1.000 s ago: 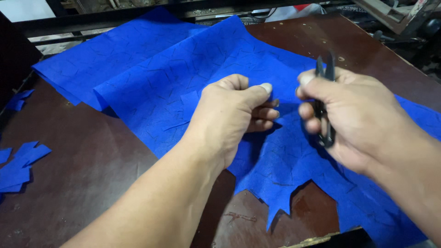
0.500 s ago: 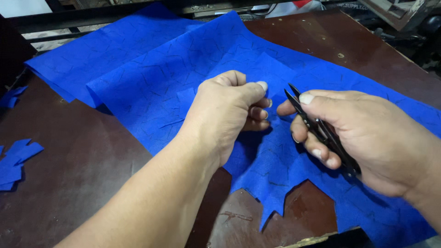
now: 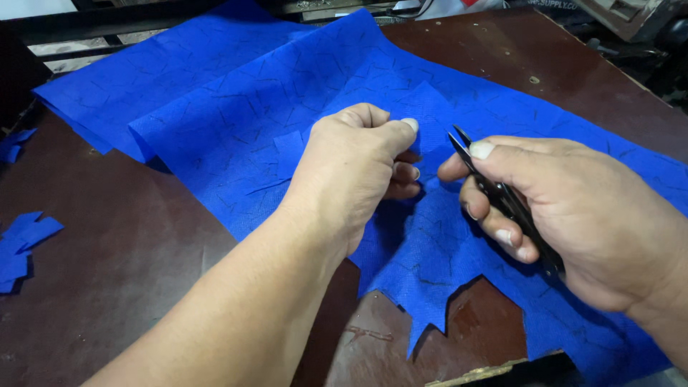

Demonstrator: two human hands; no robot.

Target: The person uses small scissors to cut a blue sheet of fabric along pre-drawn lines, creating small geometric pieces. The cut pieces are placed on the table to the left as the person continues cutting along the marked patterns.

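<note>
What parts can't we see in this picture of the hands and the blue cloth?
- Head view: the left hand covers the blue fabric it pinches, so the grip point is hidden.
- The black snips sit mostly inside the right hand; only the tips show.
- The fabric's far and right ends run off the frame edges.
- The blue scraps are cut by the left edge.
- Marks on the wooden table are too small to read.

The left hand (image 3: pixel 355 172) hides the blue fabric (image 3: pixel 236 100) it pinches; the snips' (image 3: pixel 502 197) handle lies buried in the right hand (image 3: pixel 573 215).
</note>
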